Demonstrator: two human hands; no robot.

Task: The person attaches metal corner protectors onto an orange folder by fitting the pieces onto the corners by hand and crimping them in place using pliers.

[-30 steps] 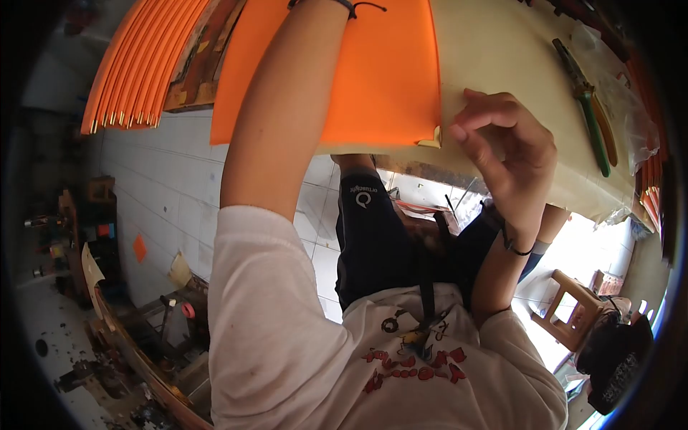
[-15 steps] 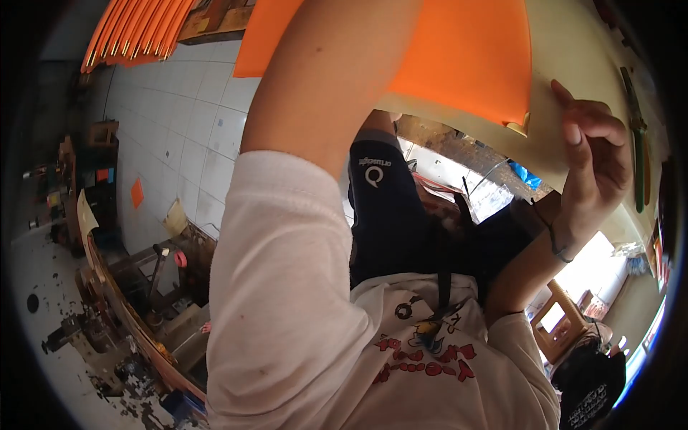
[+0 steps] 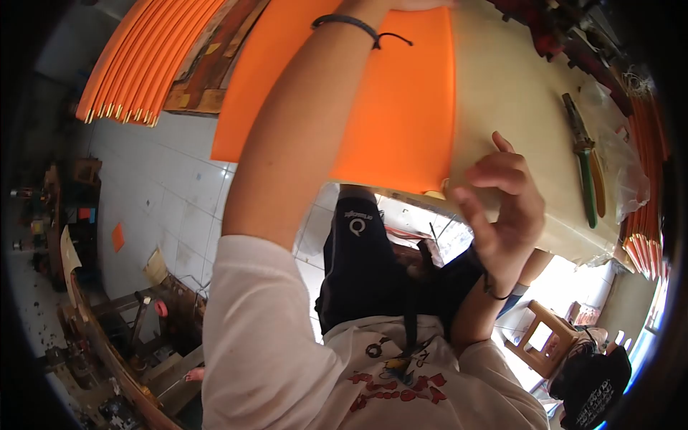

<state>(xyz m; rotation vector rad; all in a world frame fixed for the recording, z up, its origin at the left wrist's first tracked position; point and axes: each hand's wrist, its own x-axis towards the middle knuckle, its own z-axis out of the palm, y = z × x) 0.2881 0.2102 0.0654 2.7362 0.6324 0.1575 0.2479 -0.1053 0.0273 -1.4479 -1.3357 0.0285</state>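
My right hand (image 3: 507,211) curls loosely, empty, beside the orange sheet (image 3: 405,107); my left hand (image 3: 421,3), cropped, I cannot tell. Probably positioning, calling for steady pressure.

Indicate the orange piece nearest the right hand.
The broad orange sheet under the left forearm, beside the right hand; stacked orange strips and a small orange floor piece lie farther off.

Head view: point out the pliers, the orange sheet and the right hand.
Pliers (image 3: 585,145): head view, on the pivot.
Orange sheet (image 3: 407,104): head view, on its flat upper face.
Right hand (image 3: 510,209): head view, on the middle of the hand.
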